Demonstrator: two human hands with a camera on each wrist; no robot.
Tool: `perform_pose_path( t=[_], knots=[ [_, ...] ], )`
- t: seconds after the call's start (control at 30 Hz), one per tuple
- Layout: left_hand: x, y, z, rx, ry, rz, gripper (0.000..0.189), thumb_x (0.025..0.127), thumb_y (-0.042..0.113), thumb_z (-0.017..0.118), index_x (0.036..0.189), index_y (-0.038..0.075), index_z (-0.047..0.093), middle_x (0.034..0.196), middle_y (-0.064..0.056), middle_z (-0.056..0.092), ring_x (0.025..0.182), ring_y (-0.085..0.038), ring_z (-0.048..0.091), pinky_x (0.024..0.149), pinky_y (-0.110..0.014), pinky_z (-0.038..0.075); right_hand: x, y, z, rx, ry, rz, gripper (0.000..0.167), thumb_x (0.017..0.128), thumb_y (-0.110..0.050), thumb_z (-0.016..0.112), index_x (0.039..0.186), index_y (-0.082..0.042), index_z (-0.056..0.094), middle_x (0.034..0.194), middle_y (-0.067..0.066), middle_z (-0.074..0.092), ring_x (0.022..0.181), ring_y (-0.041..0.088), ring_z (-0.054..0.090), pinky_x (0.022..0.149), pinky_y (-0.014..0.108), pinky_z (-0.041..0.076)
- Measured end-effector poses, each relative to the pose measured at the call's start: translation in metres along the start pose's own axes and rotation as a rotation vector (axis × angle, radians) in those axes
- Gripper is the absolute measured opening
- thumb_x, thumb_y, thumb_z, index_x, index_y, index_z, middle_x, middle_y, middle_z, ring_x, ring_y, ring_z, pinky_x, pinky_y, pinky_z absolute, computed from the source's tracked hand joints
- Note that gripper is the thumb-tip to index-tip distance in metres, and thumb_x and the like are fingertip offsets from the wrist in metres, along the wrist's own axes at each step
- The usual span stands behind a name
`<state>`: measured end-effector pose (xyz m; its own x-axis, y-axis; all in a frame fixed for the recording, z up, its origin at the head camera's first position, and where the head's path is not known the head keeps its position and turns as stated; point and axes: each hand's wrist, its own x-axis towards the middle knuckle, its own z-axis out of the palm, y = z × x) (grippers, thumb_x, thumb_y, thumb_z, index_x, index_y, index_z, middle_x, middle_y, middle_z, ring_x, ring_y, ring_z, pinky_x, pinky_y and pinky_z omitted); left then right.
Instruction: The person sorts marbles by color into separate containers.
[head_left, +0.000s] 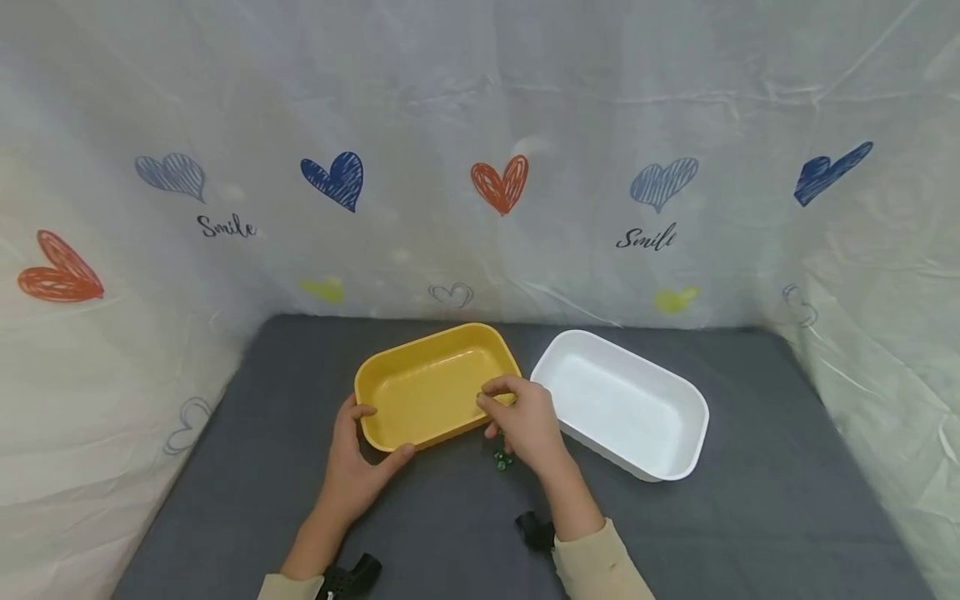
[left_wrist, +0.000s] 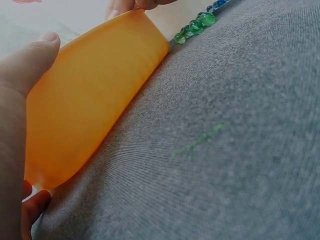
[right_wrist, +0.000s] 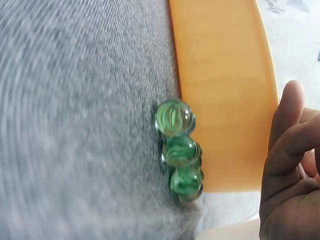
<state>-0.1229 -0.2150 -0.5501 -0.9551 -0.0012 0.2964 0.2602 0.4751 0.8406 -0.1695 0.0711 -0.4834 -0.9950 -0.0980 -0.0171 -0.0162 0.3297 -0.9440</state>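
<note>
My left hand grips the left end of a yellow plastic bin, its thumb along the near wall and fingers at the left rim. Over the bin's near right corner, my right hand pinches a small marble between thumb and forefinger, mostly hidden by the fingertips. Below that hand, several green glass marbles lie on the cloth. In the right wrist view the green marbles bunch beside the bin's outer wall. Blue marbles show just behind green ones in the left wrist view.
A white bin stands to the right of the yellow one, angled the other way. Dark grey cloth covers the table. Behind it hangs a pale curtain printed with hearts. Both wrists wear black straps.
</note>
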Motion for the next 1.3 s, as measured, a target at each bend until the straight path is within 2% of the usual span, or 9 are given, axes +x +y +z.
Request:
perform_pose_path(
  t=[0.1,0.3,0.6,0.8,0.87,0.97,1.07,1.13,1.3],
  knots=[
    [0.0024,0.0015,-0.0014,0.001,0.002,0.002,0.076,0.087,0.019,0.095,0.141,0.003,0.044,0.177,-0.016,0.021,0.157,-0.040,0.033,0.113,-0.037,0.035,0.0013,0.0010,0.0011,0.021,0.000,0.001,0.023,0.102,-0.020,0.079,0.121,-0.008,0.077,0.082,0.007,0.075,0.055,0.039,0.069,0.042,0.031,0.049],
    [0.0029,0.0036,-0.0027,-0.013,-0.014,-0.019,0.076,0.088,0.019,0.094,0.142,0.003,0.043,0.178,-0.019,0.018,0.159,-0.044,0.027,0.113,-0.062,0.034,0.0018,0.0037,0.0023,0.031,0.004,0.004,0.024,0.102,-0.020,0.079,0.122,-0.007,0.078,0.084,0.008,0.075,0.057,0.038,0.071,0.043,0.032,0.052],
    [0.0009,0.0040,-0.0004,-0.003,-0.013,-0.030,0.077,0.087,0.020,0.094,0.142,0.004,0.042,0.178,-0.019,0.018,0.159,-0.043,0.029,0.113,-0.062,0.034,0.0007,0.0073,0.0019,0.039,0.001,-0.008,0.026,0.103,-0.017,0.078,0.124,-0.003,0.077,0.085,0.006,0.076,0.058,0.039,0.073,0.044,0.034,0.054],
    [0.0016,0.0043,0.0016,-0.011,-0.003,-0.023,0.077,0.086,0.018,0.095,0.142,0.005,0.043,0.177,-0.018,0.019,0.159,-0.042,0.029,0.114,-0.061,0.033,0.0004,0.0073,0.0007,0.031,0.003,-0.010,0.026,0.103,-0.018,0.078,0.124,-0.003,0.077,0.075,0.008,0.075,0.053,0.035,0.070,0.044,0.034,0.054],
    [0.0017,0.0037,0.0023,-0.005,0.001,-0.022,0.077,0.086,0.018,0.095,0.142,0.005,0.044,0.177,-0.018,0.020,0.159,-0.042,0.029,0.115,-0.057,0.033,0.0006,0.0077,0.0005,0.026,0.005,-0.011,0.026,0.103,-0.018,0.078,0.123,-0.003,0.078,0.072,0.006,0.074,0.052,0.032,0.069,0.044,0.034,0.053],
    [0.0013,0.0016,0.0027,0.002,0.006,-0.005,0.076,0.086,0.017,0.095,0.141,0.003,0.044,0.177,-0.018,0.021,0.158,-0.043,0.031,0.117,-0.040,0.033,0.0004,0.0075,0.0003,0.021,0.004,-0.015,0.026,0.103,-0.019,0.078,0.124,-0.004,0.078,0.069,0.002,0.072,0.051,0.031,0.068,0.044,0.034,0.053],
    [0.0008,-0.0001,0.0028,0.004,0.012,0.009,0.076,0.086,0.015,0.095,0.141,0.001,0.044,0.177,-0.020,0.021,0.157,-0.045,0.033,0.113,-0.025,0.031,-0.0002,0.0064,0.0003,0.024,0.003,-0.011,0.025,0.104,-0.019,0.077,0.124,-0.004,0.078,0.068,0.003,0.072,0.054,0.036,0.070,0.045,0.033,0.053],
    [0.0008,-0.0002,0.0027,0.005,0.013,0.003,0.075,0.087,0.016,0.094,0.141,0.002,0.044,0.177,-0.019,0.021,0.157,-0.045,0.032,0.113,-0.023,0.031,-0.0006,0.0058,0.0003,0.027,0.006,-0.010,0.024,0.104,-0.020,0.077,0.123,-0.005,0.078,0.067,0.003,0.072,0.054,0.037,0.070,0.045,0.032,0.053],
    [0.0011,0.0012,0.0026,0.005,0.010,-0.029,0.075,0.088,0.018,0.094,0.141,0.004,0.044,0.177,-0.018,0.020,0.158,-0.042,0.031,0.115,-0.028,0.031,-0.0016,0.0056,0.0003,0.031,0.013,-0.013,0.023,0.103,-0.019,0.078,0.122,-0.006,0.078,0.065,0.003,0.071,0.052,0.035,0.068,0.044,0.029,0.051]
  ],
)
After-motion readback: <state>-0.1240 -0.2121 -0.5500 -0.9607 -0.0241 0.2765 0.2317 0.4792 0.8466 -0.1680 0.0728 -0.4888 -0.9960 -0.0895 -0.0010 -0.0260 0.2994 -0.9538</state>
